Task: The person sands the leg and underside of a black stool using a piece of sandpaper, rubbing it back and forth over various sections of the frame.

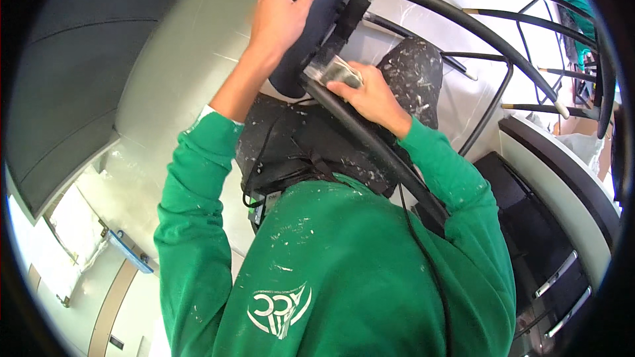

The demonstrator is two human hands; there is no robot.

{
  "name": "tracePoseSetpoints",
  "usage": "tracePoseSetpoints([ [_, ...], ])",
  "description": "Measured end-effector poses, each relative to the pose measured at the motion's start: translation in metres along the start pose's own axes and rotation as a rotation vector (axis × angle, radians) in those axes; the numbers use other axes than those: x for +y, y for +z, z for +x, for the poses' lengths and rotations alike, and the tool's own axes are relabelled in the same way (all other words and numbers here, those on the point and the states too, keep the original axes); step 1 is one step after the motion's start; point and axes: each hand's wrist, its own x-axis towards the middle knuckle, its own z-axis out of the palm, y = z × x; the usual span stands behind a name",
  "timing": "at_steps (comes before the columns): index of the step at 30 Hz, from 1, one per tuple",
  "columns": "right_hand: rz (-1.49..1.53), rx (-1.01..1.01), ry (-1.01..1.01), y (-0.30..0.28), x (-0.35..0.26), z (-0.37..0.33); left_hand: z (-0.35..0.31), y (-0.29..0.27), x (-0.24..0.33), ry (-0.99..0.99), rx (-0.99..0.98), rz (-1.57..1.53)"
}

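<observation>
A: Where is the black padded part (314, 36)?
B: Under the left hand (284, 16), which clasps its edge, thumb across the near face; the other fingers are mostly hidden. That grip probably keeps it from swinging.

A: And the right hand (370, 92)?
B: It pinches a flat, shiny grey piece (340, 73), its exact kind unclear, with the far edge close to the padded part's lower end. The angle seems to lay it flat there; whether it touches is hard to tell.

A: What supports the work?
B: A black tube (364, 132) runs from just beside the right hand back toward the person, over the speckled dark trousers (420, 82). The lap likely steadies it.

A: Farther out?
B: Beyond the right hand, to its right, stand black legs with pale tips (562, 109); the light floor (198, 46) spreads left of the left hand.
</observation>
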Motion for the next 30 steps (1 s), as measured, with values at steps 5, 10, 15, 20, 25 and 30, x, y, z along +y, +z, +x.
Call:
tracePoseSetpoints([
  [5,-0.014,0.027,0.040,0.011,-0.033,0.033,0.006,-0.006,0.011,-0.162,-0.160,-0.237],
  [10,-0.162,-0.215,-0.105,-0.061,-0.028,-0.029,0.003,-0.006,0.019,-0.110,-0.124,-0.173],
  [15,-0.137,0.213,0.047,-0.099,-0.034,-0.055,0.000,-0.006,0.029,-0.181,-0.132,-0.206],
  [20,-0.200,0.172,-0.072,-0.098,-0.041,-0.050,0.005,-0.003,0.030,-0.233,-0.131,-0.202],
  [25,-0.122,0.175,-0.060,-0.106,-0.043,-0.049,0.006,-0.001,0.035,-0.229,-0.127,-0.156],
  [30,0.130,0.143,0.035,-0.107,-0.049,-0.052,0.005,-0.003,0.035,-0.262,-0.139,-0.092],
])
